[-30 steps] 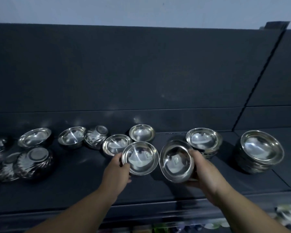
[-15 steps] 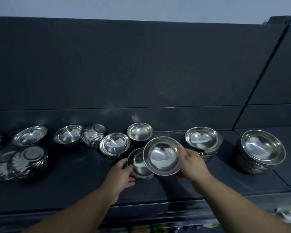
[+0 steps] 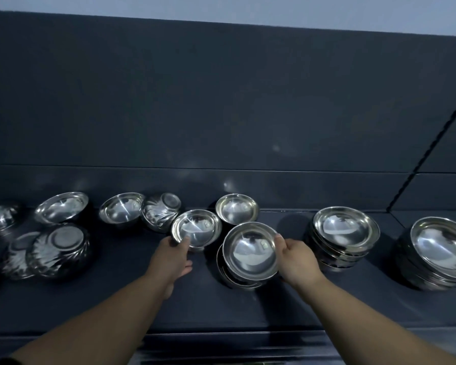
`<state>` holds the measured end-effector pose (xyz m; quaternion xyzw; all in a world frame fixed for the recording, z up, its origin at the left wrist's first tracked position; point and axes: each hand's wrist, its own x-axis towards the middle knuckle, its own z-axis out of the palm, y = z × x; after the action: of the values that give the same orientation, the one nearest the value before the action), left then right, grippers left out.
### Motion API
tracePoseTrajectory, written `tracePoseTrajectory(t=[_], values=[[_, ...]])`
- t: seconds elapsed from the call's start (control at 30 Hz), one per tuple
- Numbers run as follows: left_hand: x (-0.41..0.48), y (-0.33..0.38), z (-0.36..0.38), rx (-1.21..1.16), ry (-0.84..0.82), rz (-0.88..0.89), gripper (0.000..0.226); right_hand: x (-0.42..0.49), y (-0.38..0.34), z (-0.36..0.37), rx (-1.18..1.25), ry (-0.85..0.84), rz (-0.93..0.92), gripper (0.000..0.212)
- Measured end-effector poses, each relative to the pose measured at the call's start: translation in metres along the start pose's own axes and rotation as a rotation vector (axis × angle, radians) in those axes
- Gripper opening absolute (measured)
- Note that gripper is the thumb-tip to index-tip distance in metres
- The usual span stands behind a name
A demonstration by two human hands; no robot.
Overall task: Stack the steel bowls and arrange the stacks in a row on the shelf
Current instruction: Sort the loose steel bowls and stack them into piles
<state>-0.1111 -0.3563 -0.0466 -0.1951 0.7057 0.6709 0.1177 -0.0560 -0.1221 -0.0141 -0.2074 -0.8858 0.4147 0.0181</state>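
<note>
We pinch a lone bowl [image 3: 196,227] by its rim in our left hand [image 3: 173,256] grip, while our right hand [image 3: 298,260] grip holds the top bowl [image 3: 250,250] of a small stack [image 3: 229,280].

Two bowls held side by side 1 s ago are now nested: the top bowl [image 3: 250,250] sits inside the lower bowl [image 3: 229,279], less tilted than before. Left hand [image 3: 173,255] has let go of the lower bowl and moved left, thumb now over the near rim of a loose bowl [image 3: 196,227] just behind-left of the pair. Right hand [image 3: 296,259] has shifted to grip the top bowl's right rim.
</note>
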Motion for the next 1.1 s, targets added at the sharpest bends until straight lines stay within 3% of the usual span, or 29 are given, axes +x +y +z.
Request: tracePoseTrajectory(t=[0.13,0.33,0.6,0.73,0.83,0.97,1.1], values=[[0.017,0.003,-0.001,-0.035,-0.027,-0.032,0.043,0.002,-0.001,0.008,-0.045,-0.032,0.015,0.051],[0.025,0.002,-0.007,-0.068,-0.052,-0.038,0.026,0.000,-0.004,0.014,-0.042,-0.020,0.001,0.035],[-0.007,0.024,-0.016,-0.170,-0.008,0.115,0.029,-0.005,-0.007,0.023,-0.003,-0.021,0.059,0.037],[-0.028,0.045,-0.015,-0.150,-0.114,0.135,0.029,-0.006,-0.017,0.031,0.040,-0.081,0.067,0.036],[-0.038,0.050,-0.016,-0.043,-0.202,0.090,0.034,0.007,-0.024,0.027,0.072,-0.088,0.099,0.048],[-0.047,0.050,-0.015,0.090,-0.244,0.071,0.023,0.044,-0.022,0.017,0.166,-0.046,0.150,0.064],[-0.047,0.049,-0.015,0.140,-0.239,0.051,0.015,0.067,-0.030,0.017,0.325,-0.144,0.254,0.026]])
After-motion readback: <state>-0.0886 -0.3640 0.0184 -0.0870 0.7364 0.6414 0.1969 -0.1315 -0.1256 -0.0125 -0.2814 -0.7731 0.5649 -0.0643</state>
